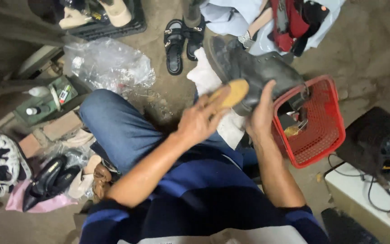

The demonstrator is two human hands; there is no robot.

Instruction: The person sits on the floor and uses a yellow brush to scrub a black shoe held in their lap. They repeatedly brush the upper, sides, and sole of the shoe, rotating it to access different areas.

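a person seated over a dirt floor (375, 58) holds a worn black leather boot (258, 72) above a red plastic mesh basket (326, 131), the boot's long axis running from its sole at the upper left down toward the basket at the right. the right hand (262, 113) is closed around the boot from beneath, thumb up against the leather, and is the nearer of the two to the boot's body. the left hand (201, 118) lies just left of the boot with fingers half spread, pinching a tan, flat oval pad (231, 94) against the boot's side. a white cloth (213, 86) hangs between the boot and the person's blue-trousered knee. beyond the boot, away from the basket, a pair of black sandals (179, 43) rests on the floor beside crumpled clear plastic (109, 63).
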